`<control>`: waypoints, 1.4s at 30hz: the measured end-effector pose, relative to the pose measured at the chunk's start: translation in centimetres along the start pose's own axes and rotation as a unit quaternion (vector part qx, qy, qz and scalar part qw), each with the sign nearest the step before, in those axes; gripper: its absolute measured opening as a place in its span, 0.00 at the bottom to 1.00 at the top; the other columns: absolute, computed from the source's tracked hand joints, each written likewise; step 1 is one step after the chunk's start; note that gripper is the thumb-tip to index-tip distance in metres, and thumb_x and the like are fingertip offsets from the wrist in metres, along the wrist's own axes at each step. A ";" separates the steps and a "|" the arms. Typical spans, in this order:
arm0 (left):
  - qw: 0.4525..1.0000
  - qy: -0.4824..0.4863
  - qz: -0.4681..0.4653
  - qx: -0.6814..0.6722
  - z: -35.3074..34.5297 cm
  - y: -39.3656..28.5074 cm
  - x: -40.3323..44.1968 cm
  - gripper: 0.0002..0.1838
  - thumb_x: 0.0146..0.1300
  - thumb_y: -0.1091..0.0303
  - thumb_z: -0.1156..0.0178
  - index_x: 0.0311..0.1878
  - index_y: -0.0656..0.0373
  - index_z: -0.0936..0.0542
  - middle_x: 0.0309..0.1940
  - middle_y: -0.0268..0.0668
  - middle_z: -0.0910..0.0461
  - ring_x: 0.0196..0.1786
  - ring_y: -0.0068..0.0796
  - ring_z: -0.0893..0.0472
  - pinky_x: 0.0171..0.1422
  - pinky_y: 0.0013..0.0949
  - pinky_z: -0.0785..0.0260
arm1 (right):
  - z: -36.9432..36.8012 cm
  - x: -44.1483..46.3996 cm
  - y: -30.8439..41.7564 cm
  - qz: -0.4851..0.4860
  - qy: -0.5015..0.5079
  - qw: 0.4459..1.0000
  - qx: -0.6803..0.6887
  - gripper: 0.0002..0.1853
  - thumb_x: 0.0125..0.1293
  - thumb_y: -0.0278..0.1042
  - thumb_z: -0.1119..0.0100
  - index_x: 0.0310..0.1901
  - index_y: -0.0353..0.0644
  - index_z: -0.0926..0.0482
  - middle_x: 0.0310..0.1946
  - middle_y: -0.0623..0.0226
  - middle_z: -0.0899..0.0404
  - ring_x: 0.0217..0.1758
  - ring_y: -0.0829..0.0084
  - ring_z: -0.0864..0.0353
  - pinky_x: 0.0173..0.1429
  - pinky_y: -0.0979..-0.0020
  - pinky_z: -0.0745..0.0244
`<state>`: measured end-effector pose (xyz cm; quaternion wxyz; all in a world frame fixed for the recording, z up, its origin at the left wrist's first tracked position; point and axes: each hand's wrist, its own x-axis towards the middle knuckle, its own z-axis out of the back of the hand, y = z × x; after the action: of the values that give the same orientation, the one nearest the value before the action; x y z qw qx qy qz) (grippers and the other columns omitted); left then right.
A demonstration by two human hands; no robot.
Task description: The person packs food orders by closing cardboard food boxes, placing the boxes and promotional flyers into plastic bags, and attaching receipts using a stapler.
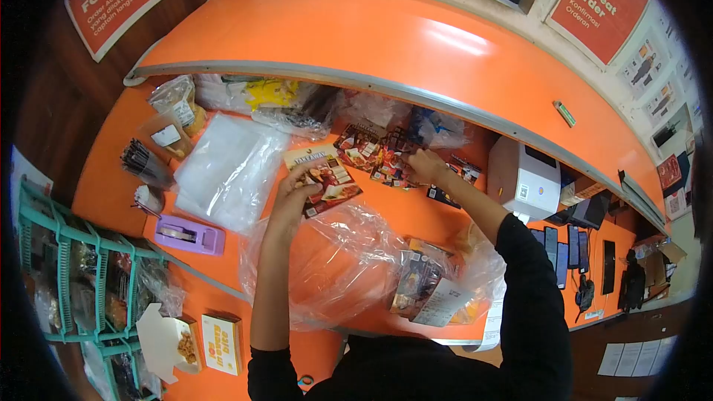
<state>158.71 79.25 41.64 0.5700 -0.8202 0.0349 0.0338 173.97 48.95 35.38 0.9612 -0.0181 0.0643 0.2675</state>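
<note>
My left hand is closed on a printed leaflet with food pictures, above the orange counter. Farther right, my right hand reaches onto a spread of similar leaflets under the raised shelf; its fingertips touch or nearly touch them, and what they hold, if anything, is too small to tell. Below both hands lies a large clear plastic bag. Near my right forearm, another clear bag holds printed items, with a paper receipt on it.
Left on the counter are plastic sheets, a purple tape dispenser, a cup of black utensils and green baskets. An open food box sits lower left. A white printer and several phones are right.
</note>
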 end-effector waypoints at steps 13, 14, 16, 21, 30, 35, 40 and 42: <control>0.989 0.055 0.133 0.019 -2.4 2.1 2.0 0.19 0.59 0.82 0.50 0.54 0.68 0.23 0.49 0.45 0.21 0.45 0.28 0.18 0.54 0.28 0.23 | 0.8 0.1 -0.7 0.134 -0.010 0.988 0.077 0.16 0.53 0.46 0.34 0.36 0.42 0.23 0.33 0.60 0.20 0.41 0.54 0.19 0.43 0.55 0.25; 0.990 0.051 0.133 0.020 -2.7 1.9 2.0 0.18 0.59 0.82 0.50 0.54 0.68 0.23 0.49 0.45 0.21 0.45 0.29 0.18 0.53 0.29 0.23 | 0.9 0.3 -0.8 0.122 0.021 0.991 0.058 0.18 0.51 0.46 0.32 0.37 0.42 0.23 0.35 0.61 0.20 0.41 0.55 0.19 0.44 0.56 0.25; 0.990 0.047 0.134 0.024 -2.6 2.2 2.2 0.18 0.60 0.82 0.50 0.54 0.68 0.23 0.49 0.45 0.21 0.45 0.29 0.18 0.53 0.29 0.22 | 0.6 0.8 -1.2 0.134 0.017 0.988 0.071 0.19 0.50 0.46 0.31 0.37 0.42 0.23 0.36 0.60 0.20 0.41 0.55 0.20 0.44 0.57 0.25; 0.989 0.051 0.139 0.011 -2.2 3.4 2.9 0.17 0.60 0.82 0.50 0.53 0.69 0.23 0.49 0.45 0.21 0.45 0.29 0.18 0.53 0.30 0.22 | 2.1 -0.3 -0.7 0.159 0.006 0.983 0.095 0.21 0.47 0.46 0.30 0.37 0.40 0.24 0.38 0.60 0.21 0.42 0.56 0.20 0.45 0.59 0.25; 0.987 0.033 0.155 0.019 -2.6 4.5 3.5 0.16 0.61 0.82 0.51 0.52 0.68 0.22 0.48 0.44 0.20 0.45 0.28 0.17 0.51 0.29 0.21 | 0.6 -0.5 -0.6 0.142 0.008 0.989 0.035 0.25 0.46 0.48 0.31 0.42 0.41 0.23 0.44 0.57 0.23 0.46 0.54 0.21 0.49 0.57 0.24; 0.985 0.022 0.162 0.047 -2.7 4.8 3.9 0.16 0.61 0.80 0.51 0.52 0.68 0.22 0.48 0.44 0.20 0.45 0.28 0.18 0.49 0.29 0.21 | 0.7 -0.8 0.1 0.132 0.017 0.990 0.037 0.25 0.50 0.48 0.34 0.47 0.42 0.23 0.57 0.61 0.28 0.48 0.53 0.21 0.50 0.56 0.23; 0.983 0.012 0.177 0.043 -2.8 5.1 4.3 0.14 0.62 0.75 0.46 0.50 0.66 0.20 0.45 0.42 0.19 0.44 0.27 0.18 0.48 0.27 0.23 | 0.6 -1.1 0.1 0.153 0.007 0.985 0.076 0.17 0.53 0.43 0.36 0.40 0.41 0.22 0.48 0.59 0.22 0.46 0.54 0.20 0.45 0.55 0.24; 0.976 -0.020 0.213 0.051 -3.8 4.4 4.1 0.14 0.62 0.72 0.45 0.49 0.66 0.20 0.44 0.44 0.19 0.42 0.28 0.17 0.45 0.28 0.21 | 1.0 -1.4 -0.2 0.143 0.039 0.984 0.097 0.14 0.55 0.41 0.37 0.39 0.41 0.21 0.43 0.59 0.20 0.44 0.55 0.20 0.44 0.55 0.24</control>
<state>162.40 74.09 38.50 0.5916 -0.7629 0.1991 0.1684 172.93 48.15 36.53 0.9069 0.0744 0.1295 0.3940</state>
